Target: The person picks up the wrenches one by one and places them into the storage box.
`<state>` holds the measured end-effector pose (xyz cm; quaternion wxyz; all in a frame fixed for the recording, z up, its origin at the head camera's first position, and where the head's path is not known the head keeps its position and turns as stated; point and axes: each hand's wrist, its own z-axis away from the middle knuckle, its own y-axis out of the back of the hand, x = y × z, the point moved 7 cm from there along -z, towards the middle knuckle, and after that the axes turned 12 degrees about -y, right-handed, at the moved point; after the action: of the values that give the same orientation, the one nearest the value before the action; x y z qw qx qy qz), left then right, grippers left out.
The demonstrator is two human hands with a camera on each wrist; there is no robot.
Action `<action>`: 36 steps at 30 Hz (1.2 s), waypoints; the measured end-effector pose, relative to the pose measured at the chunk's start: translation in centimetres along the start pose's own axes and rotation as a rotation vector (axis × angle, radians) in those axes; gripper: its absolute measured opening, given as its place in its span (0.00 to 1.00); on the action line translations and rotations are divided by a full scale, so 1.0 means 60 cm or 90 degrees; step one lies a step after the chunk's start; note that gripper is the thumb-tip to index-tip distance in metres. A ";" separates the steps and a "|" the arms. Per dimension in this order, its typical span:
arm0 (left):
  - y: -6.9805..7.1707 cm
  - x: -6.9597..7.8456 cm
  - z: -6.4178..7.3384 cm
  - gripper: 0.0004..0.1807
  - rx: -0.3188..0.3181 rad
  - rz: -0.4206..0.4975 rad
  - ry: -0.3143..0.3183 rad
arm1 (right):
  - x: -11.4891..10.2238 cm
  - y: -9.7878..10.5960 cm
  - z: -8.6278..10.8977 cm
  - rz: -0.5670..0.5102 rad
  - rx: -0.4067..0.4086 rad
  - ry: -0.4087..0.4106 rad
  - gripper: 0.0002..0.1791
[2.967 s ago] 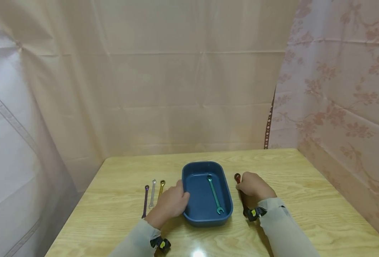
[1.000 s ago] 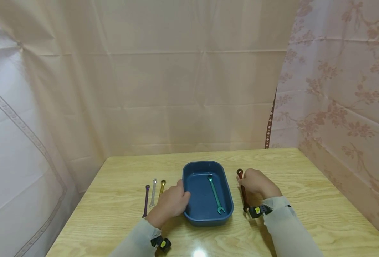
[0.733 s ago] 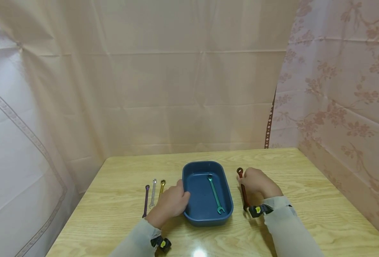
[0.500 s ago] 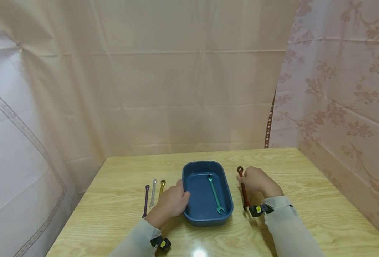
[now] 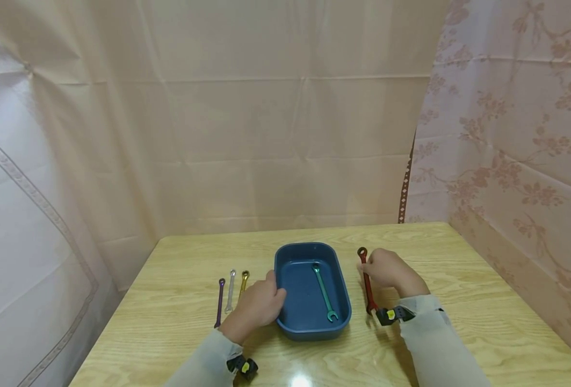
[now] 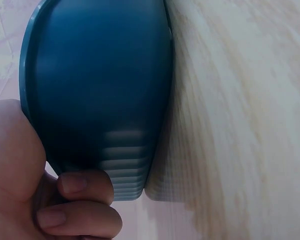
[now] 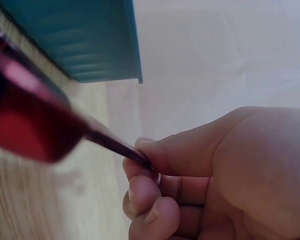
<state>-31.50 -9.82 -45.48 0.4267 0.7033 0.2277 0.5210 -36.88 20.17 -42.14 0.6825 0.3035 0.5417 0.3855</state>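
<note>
Your left hand (image 5: pixel 258 306) grips the smooth tub (image 5: pixel 314 334), half-hiding a gold wrench (image 5: pixel 244 280); your right hand (image 5: pixel 389 271) pinches a shiny red wrench (image 5: pixel 368 288).

Red ring-ended wrench (image 5: pixel 368 285) had shifted towards the far edge of the worktop (image 5: pixel 469 301).
Over three seconds the right hand (image 5: pixel 390 269) carried it forward and slightly rightward, the right sleeve (image 5: pixel 442 344) and wrist camera (image 5: pixel 387 316) following; more of the red shaft came into sight beside the fingers (image 5: pixel 365 267). On the left, the white cloth (image 5: pixel 19 258) had changed its drape, so that its patterned trim (image 5: pixel 24 185), broken up three seconds earlier, ran as one long curve.
</note>
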 end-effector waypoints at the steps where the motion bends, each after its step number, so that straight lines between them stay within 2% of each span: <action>1: 0.000 0.000 0.000 0.35 0.001 -0.003 0.000 | -0.002 0.002 0.002 0.000 0.002 0.001 0.26; 11: 0.003 0.001 0.000 0.35 0.003 -0.012 -0.004 | -0.013 0.015 0.015 -0.002 0.007 0.017 0.28; 26: 0.002 0.001 0.001 0.35 0.003 -0.006 -0.008 | -0.021 0.032 0.021 -0.011 0.043 0.040 0.28; 36: 0.003 -0.001 0.000 0.34 0.003 -0.001 -0.003 | -0.035 0.047 0.032 -0.013 0.101 0.064 0.26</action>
<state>-31.56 -9.93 -45.37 0.4262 0.7053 0.2285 0.5184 -35.83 19.84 -38.28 0.6325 0.3312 0.6070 0.3491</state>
